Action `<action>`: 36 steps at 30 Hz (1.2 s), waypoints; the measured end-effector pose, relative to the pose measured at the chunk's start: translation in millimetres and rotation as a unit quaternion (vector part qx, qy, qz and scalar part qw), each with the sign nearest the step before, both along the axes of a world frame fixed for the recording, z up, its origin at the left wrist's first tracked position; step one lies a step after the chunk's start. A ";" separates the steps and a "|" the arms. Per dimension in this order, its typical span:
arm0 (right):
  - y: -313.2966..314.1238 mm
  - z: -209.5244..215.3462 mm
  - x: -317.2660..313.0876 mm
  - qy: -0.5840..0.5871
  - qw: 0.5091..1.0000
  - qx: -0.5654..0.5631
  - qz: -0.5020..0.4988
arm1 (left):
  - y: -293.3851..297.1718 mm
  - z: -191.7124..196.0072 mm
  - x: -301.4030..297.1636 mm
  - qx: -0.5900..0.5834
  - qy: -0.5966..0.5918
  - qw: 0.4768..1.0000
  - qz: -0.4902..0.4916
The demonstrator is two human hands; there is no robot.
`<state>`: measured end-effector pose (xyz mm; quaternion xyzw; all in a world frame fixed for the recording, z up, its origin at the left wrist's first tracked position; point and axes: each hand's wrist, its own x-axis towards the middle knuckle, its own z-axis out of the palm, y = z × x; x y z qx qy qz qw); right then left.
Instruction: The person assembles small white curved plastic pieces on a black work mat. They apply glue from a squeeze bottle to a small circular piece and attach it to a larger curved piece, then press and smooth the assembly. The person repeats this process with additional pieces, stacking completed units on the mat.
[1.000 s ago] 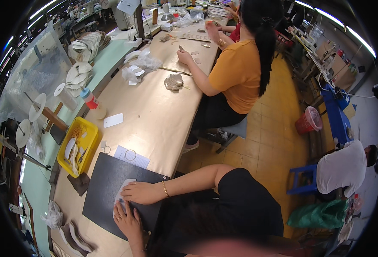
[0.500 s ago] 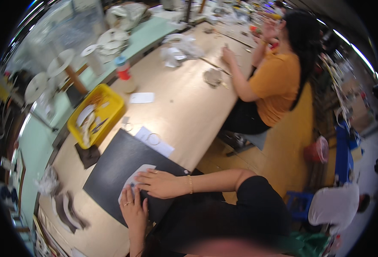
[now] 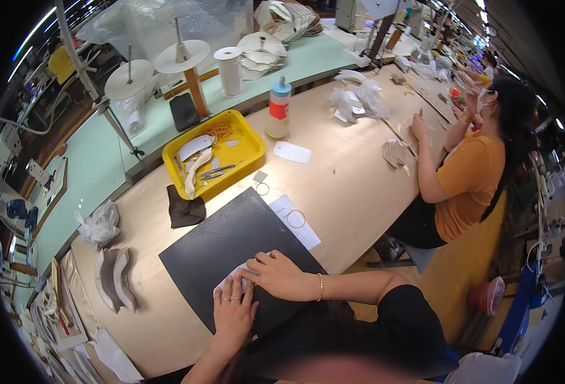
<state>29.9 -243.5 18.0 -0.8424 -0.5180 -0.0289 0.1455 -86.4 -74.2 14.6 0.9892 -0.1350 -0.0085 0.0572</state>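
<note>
A small pale grey cut piece [image 3: 230, 279] lies on a black board [image 3: 199, 253] at the table's near edge, mostly covered by my hands. My left hand [image 3: 234, 308] rests on its lower part, fingers stretched out and lying flat. From the right, my right hand [image 3: 279, 275] reaches across, its slightly bent fingers pressing on the piece beside my left fingertips. Neither hand shows a grip on anything. What lies under the fingers is hidden.
Beyond the board stand a yellow tray [image 3: 260, 153] with scissors and rubber bands, and a glue bottle [image 3: 279, 109]. A printed sheet [image 3: 301, 233] touches the board's far side. Bundled curved pieces [image 3: 114, 281] lie left. A co-worker in orange [image 3: 471, 160] sits at right.
The view has swung, so the table and tray appear further right and sharper. Both hands stay on the pale piece; my right fingers look more bent than before.
</note>
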 end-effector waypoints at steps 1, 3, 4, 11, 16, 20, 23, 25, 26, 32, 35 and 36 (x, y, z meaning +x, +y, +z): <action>-0.2 0.3 -0.7 -0.004 1.000 -0.005 0.001 | -0.7 0.3 -0.3 -0.001 0.006 1.000 0.004; -0.7 1.2 -1.1 -0.007 1.000 -0.009 0.001 | -0.8 1.9 0.5 0.009 0.018 1.000 0.003; -0.9 2.0 -0.8 -0.007 1.000 -0.007 0.001 | -0.3 2.9 1.8 -0.001 0.019 1.000 0.001; -10.5 11.3 5.2 0.066 0.998 -0.002 0.024 | 1.7 8.5 8.7 -0.019 0.012 1.000 -0.009; -6.8 14.8 5.6 0.053 0.998 -0.018 0.031 | 2.6 15.5 12.3 -0.011 0.025 1.000 -0.010; -1.7 19.2 22.8 0.124 0.992 0.009 0.033 | 7.2 16.0 15.9 -0.001 0.045 0.999 -0.028; -5.0 19.0 27.1 0.114 0.993 0.022 0.012 | 7.9 6.5 5.9 -0.022 0.022 0.999 -0.018; -9.1 15.8 21.3 0.125 0.991 0.051 -0.015 | 5.3 -5.0 -2.5 -0.067 -0.023 0.998 0.004; -10.3 13.5 16.7 0.131 0.989 0.070 -0.020 | 5.1 -10.4 -8.8 -0.087 -0.043 0.995 0.022; -14.9 5.2 7.6 0.085 0.996 0.017 -0.029 | -0.4 -25.3 -17.5 -0.205 -0.051 0.975 0.065; -16.3 5.9 11.2 0.118 0.990 -0.009 -0.072 | -2.2 -16.5 -12.4 -0.200 -0.054 0.952 0.223; -17.2 6.6 11.8 0.129 0.989 -0.003 -0.072 | -3.7 -12.8 -10.2 -0.178 -0.036 0.940 0.288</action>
